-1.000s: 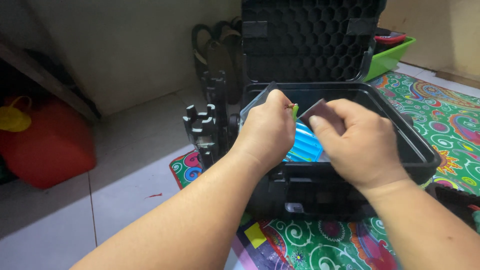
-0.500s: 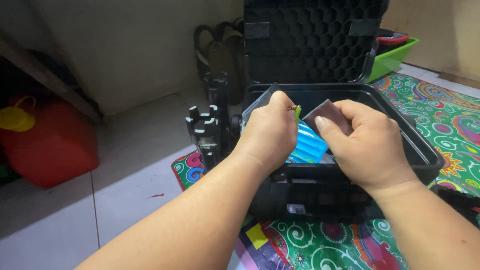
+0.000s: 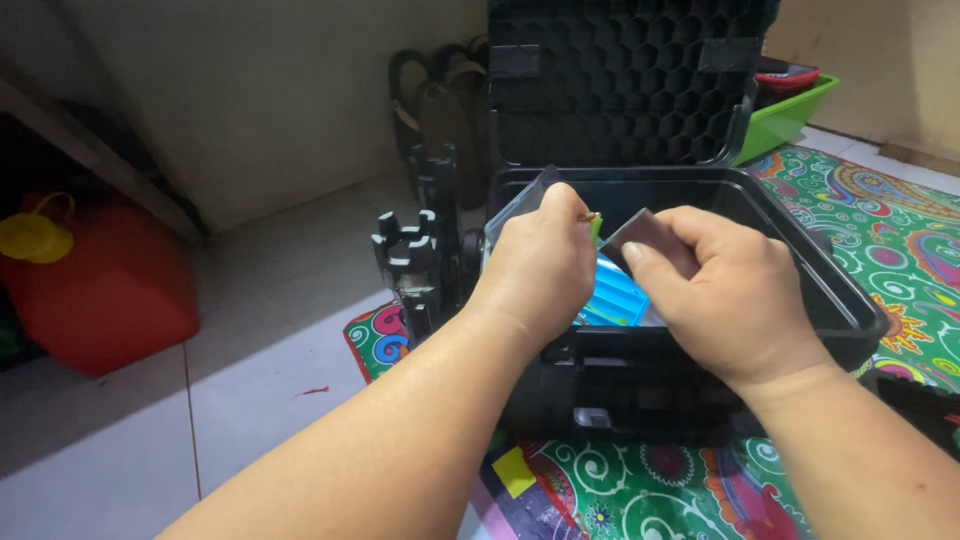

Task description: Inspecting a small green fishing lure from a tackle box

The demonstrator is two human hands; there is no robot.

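Working from the near edge outward: both forearms come in from the bottom over a bright green mat with swirly multicoloured patterns [image 3: 900, 250] spread on pale floor tiles [image 3: 250, 400]. On that mat sits an open black hard plastic case [image 3: 640, 390], and both hands are over its tray.

The left hand [image 3: 540, 265] is curled shut around the edge of a clear flat plastic box [image 3: 515, 210], which is tilted up out of the case's left side. The right hand [image 3: 725, 295] is pinching a small flat dark grey piece [image 3: 645, 235] between thumb and fingers, right beside the left hand. Under them there's a light blue ribbed insert [image 3: 615, 295] lying in the tray, and a little green tip [image 3: 596, 228] pokes up between the hands; can't tell what it belongs to.

My read: this is mid-handling, with the small grey piece being sorted against the clear box. The next bit would need a steady left grip and a careful pinch.

Further back, the black lid with honeycomb foam [image 3: 620, 80] stands upright. Left of the case is a black notched plastic part [image 3: 410, 255], and a red plastic jerrycan with a yellow cap [image 3: 110, 290] sits by the wall. A lime green tray [image 3: 790, 110] is behind.
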